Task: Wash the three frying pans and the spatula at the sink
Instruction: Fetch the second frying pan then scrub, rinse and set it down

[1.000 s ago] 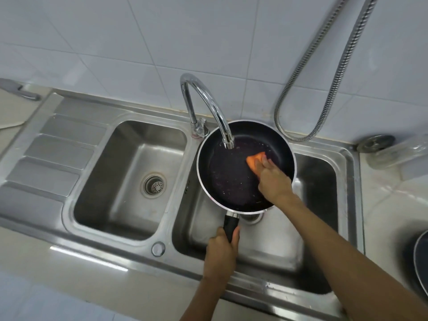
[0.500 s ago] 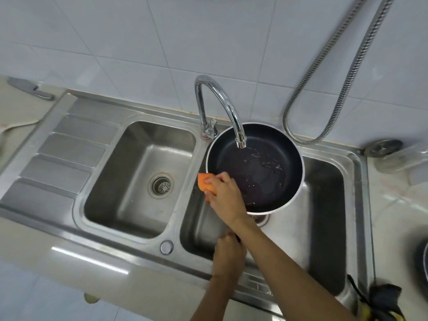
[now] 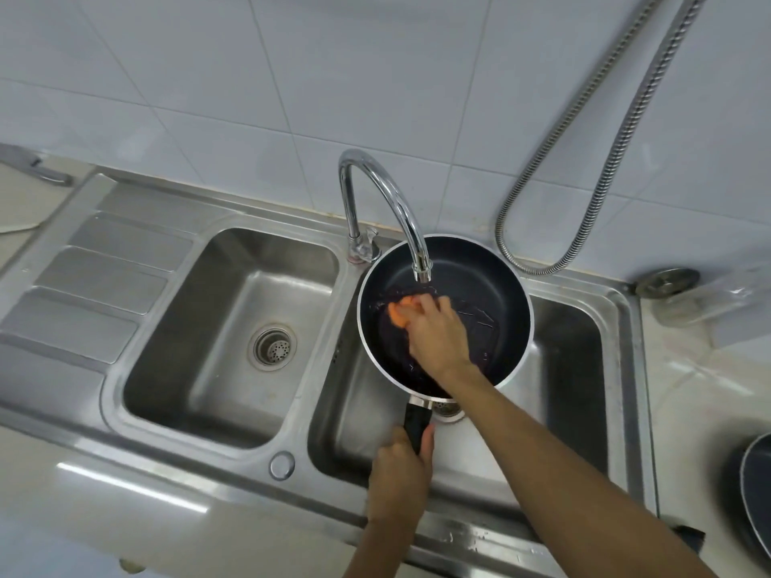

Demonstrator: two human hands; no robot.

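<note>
A dark non-stick frying pan (image 3: 492, 285) with a silver rim is held over the right sink basin (image 3: 563, 369), under the chrome tap spout (image 3: 400, 206). My left hand (image 3: 398, 473) grips the pan's black handle (image 3: 416, 425) from below. My right hand (image 3: 434, 333) is inside the pan and holds an orange sponge (image 3: 398, 312) pressed against its wet bottom, left of centre. The edge of another dark pan (image 3: 757, 490) shows on the counter at the far right. The spatula is not in view.
The left sink basin (image 3: 217, 327) holds only its drain strainer (image 3: 273, 347), with a ribbed draining board (image 3: 96, 281) further left. A metal shower hose (image 3: 605, 160) hangs on the tiled wall behind. A round metal lid (image 3: 667, 281) lies at the back right.
My right hand has carried the sponge from the pan's left rim back into the pan's middle. The left hand keeps its grip on the handle.
</note>
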